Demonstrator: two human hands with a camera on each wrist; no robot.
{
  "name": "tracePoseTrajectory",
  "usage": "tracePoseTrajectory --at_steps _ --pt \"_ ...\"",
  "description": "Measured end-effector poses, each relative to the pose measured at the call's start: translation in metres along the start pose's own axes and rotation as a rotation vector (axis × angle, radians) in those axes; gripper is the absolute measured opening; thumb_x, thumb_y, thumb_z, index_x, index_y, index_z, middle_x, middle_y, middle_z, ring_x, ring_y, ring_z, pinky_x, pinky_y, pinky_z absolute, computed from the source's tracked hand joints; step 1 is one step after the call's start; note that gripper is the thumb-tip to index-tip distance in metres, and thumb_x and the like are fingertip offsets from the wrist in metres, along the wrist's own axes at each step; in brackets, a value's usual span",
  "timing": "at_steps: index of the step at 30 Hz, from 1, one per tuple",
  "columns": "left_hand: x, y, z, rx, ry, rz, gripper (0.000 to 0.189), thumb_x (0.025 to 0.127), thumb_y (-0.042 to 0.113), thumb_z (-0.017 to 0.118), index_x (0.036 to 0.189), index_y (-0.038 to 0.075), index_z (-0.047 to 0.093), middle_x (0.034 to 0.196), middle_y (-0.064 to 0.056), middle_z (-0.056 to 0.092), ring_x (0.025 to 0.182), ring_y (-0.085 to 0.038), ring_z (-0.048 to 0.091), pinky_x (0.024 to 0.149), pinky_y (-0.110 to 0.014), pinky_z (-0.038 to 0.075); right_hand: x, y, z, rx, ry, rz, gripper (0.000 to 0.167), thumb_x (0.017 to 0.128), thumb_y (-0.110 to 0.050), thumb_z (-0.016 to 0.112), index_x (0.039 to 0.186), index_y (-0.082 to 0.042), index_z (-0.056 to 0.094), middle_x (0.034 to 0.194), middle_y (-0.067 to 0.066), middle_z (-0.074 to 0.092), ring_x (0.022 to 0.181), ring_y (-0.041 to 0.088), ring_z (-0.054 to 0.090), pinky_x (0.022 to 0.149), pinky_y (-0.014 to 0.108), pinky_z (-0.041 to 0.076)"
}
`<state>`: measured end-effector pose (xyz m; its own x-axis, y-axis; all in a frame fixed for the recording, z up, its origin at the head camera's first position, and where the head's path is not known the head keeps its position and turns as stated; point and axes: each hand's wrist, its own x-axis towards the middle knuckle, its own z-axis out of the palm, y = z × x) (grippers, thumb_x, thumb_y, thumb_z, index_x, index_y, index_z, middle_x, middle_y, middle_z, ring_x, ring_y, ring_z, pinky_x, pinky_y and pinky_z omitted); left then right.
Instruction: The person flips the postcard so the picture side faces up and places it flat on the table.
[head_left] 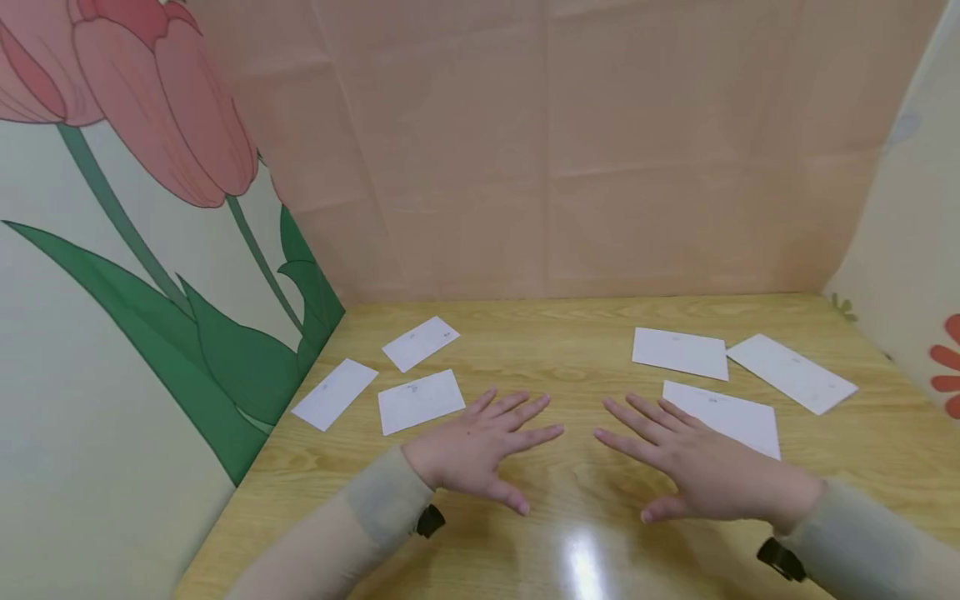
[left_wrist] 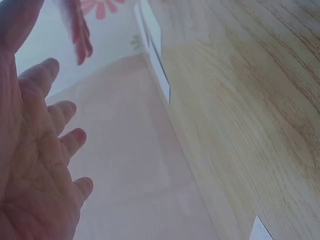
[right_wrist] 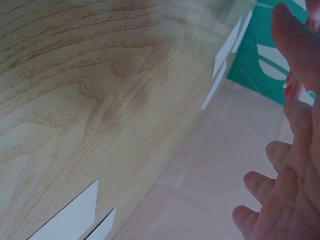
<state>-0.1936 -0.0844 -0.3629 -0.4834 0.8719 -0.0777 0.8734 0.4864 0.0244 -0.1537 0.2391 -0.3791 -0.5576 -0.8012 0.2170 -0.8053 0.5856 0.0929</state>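
Note:
Both hands hover over the wooden table with fingers spread and nothing in them. My left hand [head_left: 483, 450] is nearest a white card [head_left: 422, 402] at its upper left. Two more white cards lie beyond it, one farther back [head_left: 421, 343] and one by the left wall [head_left: 334, 395]. My right hand [head_left: 705, 467] partly covers a white card [head_left: 731, 417] in the head view. Behind that are another white card [head_left: 679, 353] and a slanted white card [head_left: 792, 373]. Small faint marks show on the cards, too small to read. Each wrist view shows its own palm and fingers.
The wood-grain table [head_left: 547, 358] ends at a pinkish-tan cloth [head_left: 570, 167] at the back. A wall with painted tulips [head_left: 172, 108] stands at the left. At the right is a pale wall [head_left: 900, 250] with a red flower. Light glares on the table's near part.

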Motion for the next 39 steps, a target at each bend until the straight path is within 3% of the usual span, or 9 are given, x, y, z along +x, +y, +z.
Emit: tracePoseTrajectory --at_steps 7,11,15,18,20,21,25,33,39 --pt "0.001 -0.003 0.005 -0.033 0.001 -0.030 0.094 0.081 0.068 0.059 0.155 0.033 0.012 0.160 0.002 -0.006 0.147 -0.021 -0.002 0.115 -0.052 0.001 -0.008 0.007 0.007 -0.016 0.016 0.024 0.101 0.072 -0.064 0.068 0.153 -0.022 0.026 0.160 0.011 0.012 0.146 0.019 -0.005 0.112 0.028 -0.013" --pt "0.005 -0.006 0.015 -0.052 0.008 -0.056 0.091 0.084 0.066 0.057 0.154 0.035 0.009 0.160 0.003 -0.005 0.147 -0.021 0.000 0.115 -0.052 0.006 -0.017 0.013 0.013 -0.023 0.025 0.044 0.099 0.072 -0.062 0.070 0.153 -0.022 0.028 0.160 0.010 0.014 0.145 0.013 -0.008 0.112 0.027 -0.013" --pt "0.016 -0.008 0.029 -0.087 0.028 -0.083 0.087 0.087 0.065 0.054 0.155 0.034 0.009 0.161 0.004 -0.001 0.147 -0.022 0.003 0.115 -0.050 0.010 -0.025 0.020 0.020 -0.025 0.052 0.075 0.095 0.072 -0.056 0.074 0.151 -0.023 0.032 0.158 0.007 0.021 0.145 0.018 0.009 0.115 0.026 -0.005" --pt "0.025 -0.009 0.038 -0.113 0.041 -0.093 0.084 0.088 0.063 0.053 0.155 0.032 0.013 0.161 0.002 0.004 0.146 -0.021 0.007 0.116 -0.046 0.011 -0.032 0.027 0.025 -0.016 0.075 0.108 0.091 0.072 -0.052 0.077 0.149 -0.025 0.037 0.155 0.003 0.031 0.137 0.026 0.035 0.114 0.024 0.011" --pt "0.033 -0.009 0.041 -0.137 0.058 -0.093 0.081 0.089 0.061 0.054 0.155 0.029 0.017 0.160 0.001 0.011 0.146 -0.021 0.011 0.116 -0.043 0.013 -0.036 0.033 0.029 -0.018 0.081 0.133 0.088 0.071 -0.052 0.078 0.147 -0.025 0.041 0.151 0.002 0.037 0.126 0.028 0.047 0.108 0.030 0.028" --pt "0.037 -0.009 0.043 -0.144 0.072 -0.092 0.080 0.090 0.060 0.054 0.154 0.028 0.020 0.160 0.000 0.015 0.146 -0.022 0.014 0.116 -0.042 0.014 -0.038 0.036 0.030 -0.010 0.084 0.144 0.086 0.071 -0.051 0.078 0.145 -0.024 0.043 0.148 0.003 0.041 0.122 0.029 0.050 0.103 0.033 0.036" --pt "0.056 -0.006 0.045 -0.182 0.103 -0.092 0.074 0.090 0.060 0.053 0.152 0.026 0.029 0.156 0.000 0.027 0.143 -0.018 0.022 0.115 -0.038 0.018 -0.047 0.048 0.037 0.022 0.076 0.200 0.078 0.073 -0.049 0.079 0.140 -0.020 0.051 0.140 0.010 0.049 0.116 0.030 0.055 0.085 0.047 0.048" --pt "0.090 -0.005 0.052 -0.253 0.074 -0.140 0.070 0.092 0.064 0.045 0.151 0.031 0.029 0.156 0.007 0.026 0.142 -0.013 0.024 0.114 -0.035 0.021 -0.067 0.081 0.052 0.096 0.052 0.283 0.073 0.075 -0.047 0.078 0.134 -0.011 0.055 0.133 0.020 0.052 0.112 0.042 0.055 0.079 0.056 0.049" --pt "0.115 -0.004 0.055 -0.213 0.052 -0.164 0.068 0.092 0.065 0.044 0.151 0.034 0.030 0.155 0.009 0.028 0.141 -0.011 0.026 0.113 -0.034 0.023 -0.080 0.108 0.059 0.130 -0.010 0.355 0.071 0.078 -0.047 0.077 0.133 -0.007 0.054 0.134 0.025 0.049 0.110 0.048 0.053 0.080 0.063 0.045"
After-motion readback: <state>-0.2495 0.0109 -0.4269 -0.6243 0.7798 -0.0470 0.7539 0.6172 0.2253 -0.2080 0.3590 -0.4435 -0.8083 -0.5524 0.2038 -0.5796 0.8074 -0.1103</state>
